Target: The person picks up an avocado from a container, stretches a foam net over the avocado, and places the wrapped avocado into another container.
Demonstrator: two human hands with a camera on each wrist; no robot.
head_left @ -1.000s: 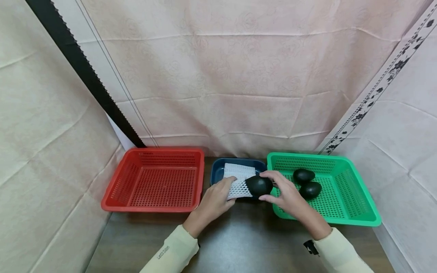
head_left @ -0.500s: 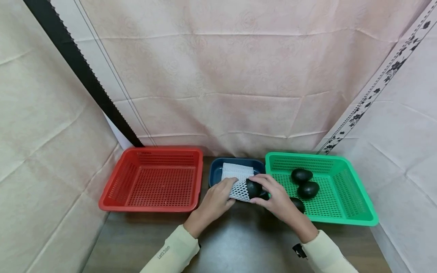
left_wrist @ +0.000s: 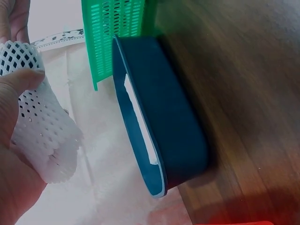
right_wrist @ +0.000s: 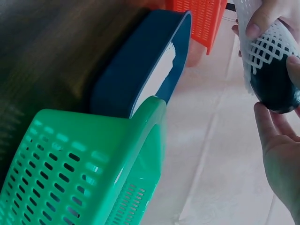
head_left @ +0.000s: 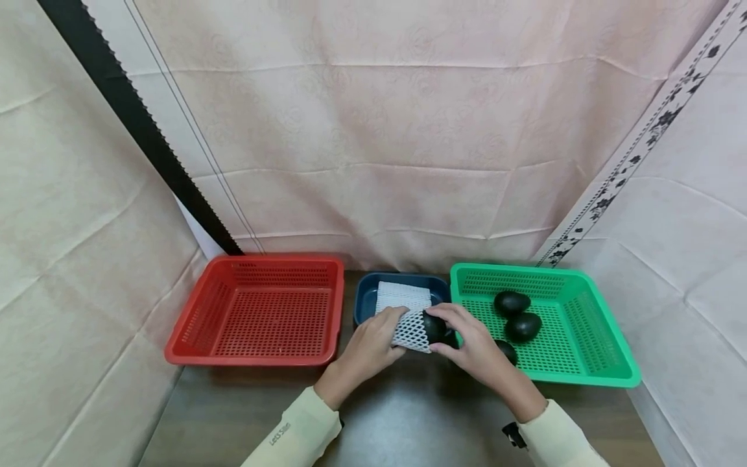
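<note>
A white foam fruit net (head_left: 412, 331) is gripped in my left hand (head_left: 371, 344), thumb on its near side in the left wrist view. One end of a glossy black avocado (head_left: 432, 327) sits inside the net's mouth. My right hand (head_left: 474, 340) holds the avocado's bare end between thumb and fingers; the right wrist view shows the mesh edge around the dark fruit (right_wrist: 274, 86). Both hands are over the front of a small navy tray (head_left: 364, 298), where more white foam nets (head_left: 403, 295) lie.
On the right stands a green basket (head_left: 607, 324) with two black avocados (head_left: 523, 327) in view and another avocado (head_left: 506, 351) partly behind my right forearm. A red basket (head_left: 280, 318) stands left of the tray. Cloth (head_left: 373, 130) hangs behind the table.
My right hand has moved left with the avocado, and the net now covers more of it. The avocado behind my right forearm has come into view. The left hand has hardly moved.
</note>
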